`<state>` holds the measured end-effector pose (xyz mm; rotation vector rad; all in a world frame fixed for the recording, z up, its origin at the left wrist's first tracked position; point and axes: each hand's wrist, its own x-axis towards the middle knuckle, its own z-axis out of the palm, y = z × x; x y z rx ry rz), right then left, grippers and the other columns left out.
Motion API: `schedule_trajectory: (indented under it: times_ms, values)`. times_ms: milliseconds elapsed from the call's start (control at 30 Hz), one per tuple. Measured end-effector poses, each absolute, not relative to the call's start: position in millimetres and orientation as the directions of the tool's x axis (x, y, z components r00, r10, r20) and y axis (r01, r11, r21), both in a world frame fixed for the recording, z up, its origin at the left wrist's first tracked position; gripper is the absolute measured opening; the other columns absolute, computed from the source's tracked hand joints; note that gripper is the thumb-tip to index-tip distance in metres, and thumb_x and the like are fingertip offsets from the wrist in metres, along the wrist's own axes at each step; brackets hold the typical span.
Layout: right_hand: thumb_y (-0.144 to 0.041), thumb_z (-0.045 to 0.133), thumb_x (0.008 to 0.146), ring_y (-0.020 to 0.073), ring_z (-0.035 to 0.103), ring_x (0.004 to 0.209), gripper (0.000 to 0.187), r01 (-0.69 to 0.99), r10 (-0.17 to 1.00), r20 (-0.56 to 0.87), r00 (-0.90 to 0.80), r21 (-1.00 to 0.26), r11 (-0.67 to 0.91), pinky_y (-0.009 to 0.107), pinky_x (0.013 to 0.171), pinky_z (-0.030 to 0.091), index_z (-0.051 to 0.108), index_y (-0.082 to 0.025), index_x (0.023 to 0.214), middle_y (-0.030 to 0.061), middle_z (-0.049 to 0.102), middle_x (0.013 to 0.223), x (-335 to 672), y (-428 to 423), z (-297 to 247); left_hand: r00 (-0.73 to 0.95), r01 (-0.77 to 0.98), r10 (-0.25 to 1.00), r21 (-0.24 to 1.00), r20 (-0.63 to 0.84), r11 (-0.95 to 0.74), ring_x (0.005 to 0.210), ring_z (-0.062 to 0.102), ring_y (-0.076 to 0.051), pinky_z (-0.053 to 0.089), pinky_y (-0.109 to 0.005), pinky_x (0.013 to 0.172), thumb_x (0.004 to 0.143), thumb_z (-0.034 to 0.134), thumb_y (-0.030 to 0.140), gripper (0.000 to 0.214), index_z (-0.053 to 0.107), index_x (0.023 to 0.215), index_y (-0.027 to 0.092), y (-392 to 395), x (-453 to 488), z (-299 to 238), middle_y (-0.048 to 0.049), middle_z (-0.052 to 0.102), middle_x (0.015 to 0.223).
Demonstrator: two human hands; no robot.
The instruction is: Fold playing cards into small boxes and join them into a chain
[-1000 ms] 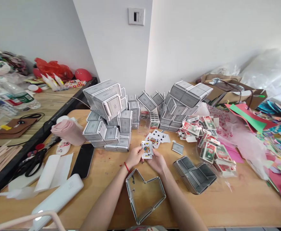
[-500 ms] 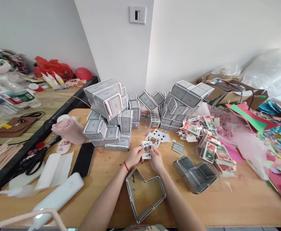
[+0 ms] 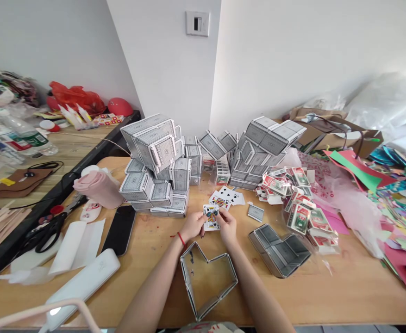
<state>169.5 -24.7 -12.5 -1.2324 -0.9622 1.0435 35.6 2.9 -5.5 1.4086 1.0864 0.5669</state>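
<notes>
Between my left hand [image 3: 193, 225] and my right hand [image 3: 226, 225], a king playing card [image 3: 211, 222] is held face up, pinched at its sides by thumbs and fingers. Just beyond it lie several loose face-up cards [image 3: 231, 196] on the table. A heart-shaped frame [image 3: 208, 261] made of folded cards stands between my forearms, open at the top. To the right sits a second heart-shaped card box [image 3: 281, 252], with a single face-down card [image 3: 255, 212] behind it. Stacked card boxes rise at the back left [image 3: 161, 180] and back right [image 3: 261, 143].
Card packets [image 3: 300, 217] are heaped at the right beside plastic bags. A black phone [image 3: 119, 230], a white glue gun [image 3: 84, 280], black scissors [image 3: 52, 231] and a pink cloth roll [image 3: 96, 188] lie at the left. Coloured paper scraps [image 3: 404, 231] cover the far right.
The king card has turned flatter toward me, showing more of its face between my hands. The whole view has shifted slightly; the card boxes stand as before.
</notes>
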Motion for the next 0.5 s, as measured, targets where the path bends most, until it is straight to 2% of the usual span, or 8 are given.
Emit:
schedule_trajectory:
  times_ms: [100, 267, 400, 500]
  values:
    - [-0.032, 0.057, 0.066, 0.0123, 0.046, 0.057, 0.022, -0.160, 0.970, -0.034, 0.239, -0.987, 0.004, 0.023, 0.054, 0.036, 0.060, -0.017, 0.083, -0.0005, 0.056, 0.066, 173, -23, -17, 0.452, 0.299, 0.845, 0.941, -0.284, 0.156, 0.028, 0.039, -0.007, 0.023, -0.018, 0.035, 0.078, 0.039, 0.044, 0.035, 0.042, 0.056, 0.016, 3, 36, -6, 0.0045, 0.045, 0.031]
    - [-0.032, 0.061, 0.063, 0.0080, 0.035, 0.046, 0.019, -0.225, 0.966, -0.069, 0.247, -0.974, -0.012, 0.021, 0.046, 0.030, 0.049, -0.018, 0.063, -0.0059, 0.043, 0.051, 172, -17, -21, 0.471, 0.267, 0.824, 0.941, -0.316, 0.208, 0.027, 0.036, -0.007, 0.021, -0.018, 0.035, 0.077, 0.040, 0.044, 0.034, 0.041, 0.056, 0.017, 4, 34, -6, 0.0059, 0.043, 0.030]
    - [-0.038, 0.057, 0.067, 0.0074, 0.030, 0.044, 0.027, -0.169, 0.960, -0.033, 0.278, -0.986, 0.015, 0.021, 0.045, 0.027, 0.039, -0.019, 0.057, -0.0071, 0.035, 0.047, 168, -13, -19, 0.498, 0.221, 0.809, 0.948, -0.312, 0.229, 0.025, 0.029, -0.005, 0.018, -0.019, 0.034, 0.076, 0.041, 0.043, 0.034, 0.040, 0.054, 0.017, 8, 34, -2, 0.0071, 0.038, 0.028]
    - [-0.040, 0.054, 0.070, 0.0085, 0.032, 0.046, 0.028, -0.096, 0.954, 0.009, 0.299, -0.995, 0.040, 0.022, 0.046, 0.029, 0.040, -0.019, 0.058, -0.0058, 0.036, 0.050, 166, -13, -17, 0.506, 0.218, 0.805, 0.949, -0.311, 0.229, 0.025, 0.027, -0.005, 0.016, -0.019, 0.034, 0.075, 0.043, 0.043, 0.035, 0.039, 0.053, 0.017, 9, 35, 0, 0.0076, 0.036, 0.028]
